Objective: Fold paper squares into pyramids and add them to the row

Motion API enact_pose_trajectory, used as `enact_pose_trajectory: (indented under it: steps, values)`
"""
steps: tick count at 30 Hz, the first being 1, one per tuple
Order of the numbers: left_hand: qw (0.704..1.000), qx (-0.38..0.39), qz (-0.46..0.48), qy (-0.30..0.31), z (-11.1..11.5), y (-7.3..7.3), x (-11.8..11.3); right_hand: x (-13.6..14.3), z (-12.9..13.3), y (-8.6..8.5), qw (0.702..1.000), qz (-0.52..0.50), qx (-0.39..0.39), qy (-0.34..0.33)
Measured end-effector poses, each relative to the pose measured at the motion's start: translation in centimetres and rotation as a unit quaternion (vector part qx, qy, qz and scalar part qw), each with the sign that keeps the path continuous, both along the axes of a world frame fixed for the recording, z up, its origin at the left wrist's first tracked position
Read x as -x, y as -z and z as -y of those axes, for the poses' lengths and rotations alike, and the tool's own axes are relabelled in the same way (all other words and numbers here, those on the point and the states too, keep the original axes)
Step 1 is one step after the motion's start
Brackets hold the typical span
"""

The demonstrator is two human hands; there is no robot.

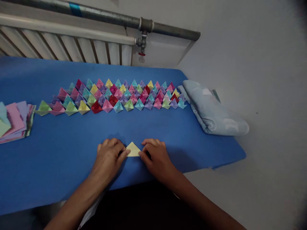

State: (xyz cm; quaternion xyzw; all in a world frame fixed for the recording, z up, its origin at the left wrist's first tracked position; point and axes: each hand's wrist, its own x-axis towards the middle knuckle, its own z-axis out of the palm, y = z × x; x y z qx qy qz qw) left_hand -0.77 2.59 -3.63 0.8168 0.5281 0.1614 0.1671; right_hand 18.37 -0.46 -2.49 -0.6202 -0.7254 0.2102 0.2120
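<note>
A small pale yellow folded paper (pixel 133 150) lies near the front edge of the blue table, its point facing away from me. Its left corner is pinched between the thumb and fingers of my left hand (pixel 109 156). My right hand (pixel 157 158) grips the right corner the same way, with its fingers curled. Beyond my hands, several rows of folded paper boats (pixel 129 105) in pink, green, yellow, red, blue and purple stand close together across the table.
A stack of colored paper sheets (pixel 15 118) lies at the far left. On the right, a folded light blue cloth (pixel 216 111) rests by the wall. A radiator (pixel 86 49) and a metal pipe (pixel 168 31) run behind the blue table (pixel 59 140).
</note>
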Motion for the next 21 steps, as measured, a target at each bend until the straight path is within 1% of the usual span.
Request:
enact_pose_trajectory:
  steps: [5, 11, 15, 21]
  values:
    - [1.0, 0.01, -0.014, 0.002, -0.1, -0.25, -0.05, 0.01, -0.04, 0.13, 1.0, 0.007, -0.001, 0.001]
    - [1.0, -0.005, -0.023, -0.004, -0.09, -0.49, -0.15, 0.04, -0.05, 0.08, 1.0, 0.011, 0.002, -0.002]
    - [1.0, -0.01, -0.028, 0.0, -0.06, -0.51, -0.19, 0.05, -0.12, -0.09, 1.0, 0.021, 0.012, -0.003]
    - [0.999, -0.014, -0.029, -0.015, 0.0, -0.42, -0.3, 0.15, -0.16, -0.15, 1.0, 0.025, 0.01, -0.003]
